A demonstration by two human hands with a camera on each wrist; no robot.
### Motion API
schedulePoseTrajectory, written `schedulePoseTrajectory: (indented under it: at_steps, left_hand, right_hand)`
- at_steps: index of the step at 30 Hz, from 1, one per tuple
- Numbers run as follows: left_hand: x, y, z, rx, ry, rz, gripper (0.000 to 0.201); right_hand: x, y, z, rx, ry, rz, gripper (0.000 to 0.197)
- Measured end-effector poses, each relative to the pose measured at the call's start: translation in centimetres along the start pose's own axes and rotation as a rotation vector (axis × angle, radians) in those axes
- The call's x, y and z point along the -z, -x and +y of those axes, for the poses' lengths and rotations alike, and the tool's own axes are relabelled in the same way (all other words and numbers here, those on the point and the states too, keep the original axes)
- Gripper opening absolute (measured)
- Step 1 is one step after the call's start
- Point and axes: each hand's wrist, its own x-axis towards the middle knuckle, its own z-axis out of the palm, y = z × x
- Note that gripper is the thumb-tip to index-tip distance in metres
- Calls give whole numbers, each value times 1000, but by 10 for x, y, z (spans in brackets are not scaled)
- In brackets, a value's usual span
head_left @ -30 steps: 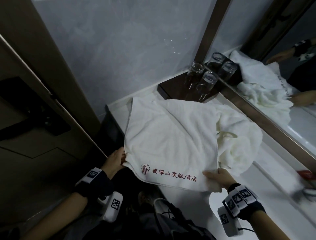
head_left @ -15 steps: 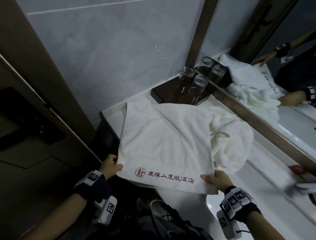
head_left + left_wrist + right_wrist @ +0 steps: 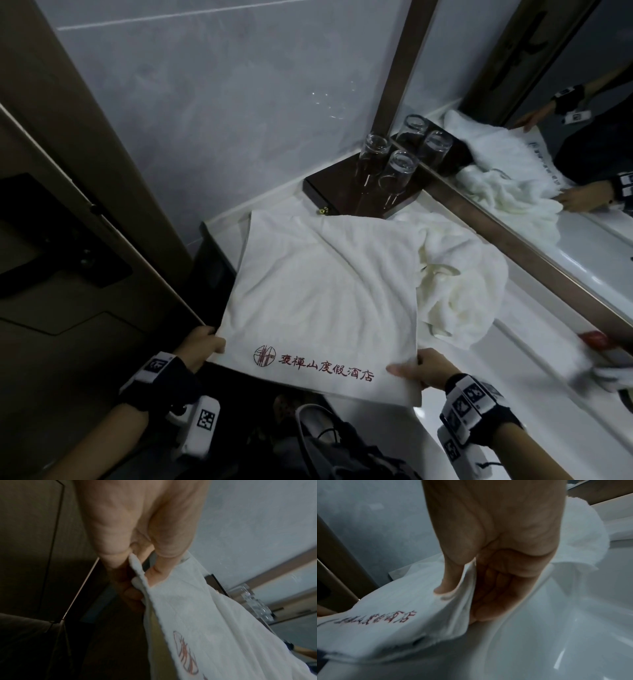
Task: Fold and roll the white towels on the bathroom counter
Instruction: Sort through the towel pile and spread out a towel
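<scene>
A white towel (image 3: 322, 291) with red embroidered characters lies spread flat on the white counter (image 3: 513, 394), its lettered edge hanging toward me. My left hand (image 3: 202, 346) pinches the near left corner; in the left wrist view the towel (image 3: 214, 622) hem runs between thumb and fingers (image 3: 161, 574). My right hand (image 3: 414, 371) pinches the near right corner, thumb on top and fingers (image 3: 489, 601) under the towel (image 3: 393, 615). A second white towel (image 3: 459, 284) lies crumpled to the right, partly under the flat one.
A dark wooden tray (image 3: 346, 186) with two upturned glasses (image 3: 397, 171) stands in the back corner by the mirror (image 3: 548, 154). A red object (image 3: 594, 339) lies at the counter's right. A dark wooden door (image 3: 68, 205) stands at the left. A dark bag (image 3: 325, 445) sits below the counter edge.
Both hands have drawn the towel's lettered edge a little nearer to me, and the towel lies flatter and more squarely spread. The crumpled towel has not moved.
</scene>
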Motion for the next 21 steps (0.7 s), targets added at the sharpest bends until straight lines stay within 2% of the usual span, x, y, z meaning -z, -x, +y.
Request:
schedulePoseTrajectory:
  at_steps: [2, 3, 6, 8, 10, 12, 14, 16, 19, 21]
  left_hand:
    - [4, 4, 3, -27, -7, -33, 35]
    - [6, 5, 4, -37, -21, -45, 41]
    - [9, 5, 3, -45, -84, -52, 40]
    - [11, 3, -1, -36, -123, -29, 38]
    - [14, 2, -5, -36, -146, -3, 37]
    - [19, 0, -11, -40, -136, 21, 38]
    - [21, -2, -15, -37, -122, 27, 36]
    - [19, -2, -16, -29, -134, 12, 38]
    - [10, -1, -13, -22, -163, -35, 64]
    - [3, -4, -11, -11, -225, -58, 63]
  right_hand:
    - [3, -3, -9, -3, 11, 42, 53]
    - [5, -6, -14, 10, 25, 82, 55]
    - [11, -16, -34, 97, -40, 245, 54]
    - [13, -23, -51, 120, -62, 324, 48]
    - [15, -31, -63, 124, 44, 376, 36]
    - [20, -39, -69, 115, 70, 464, 36]
    - [25, -44, -69, 94, 78, 539, 25]
    - [27, -46, -67, 83, 137, 548, 5]
    - [27, -50, -63, 83, 189, 497, 13]
    - [28, -51, -63, 103, 191, 469, 16]
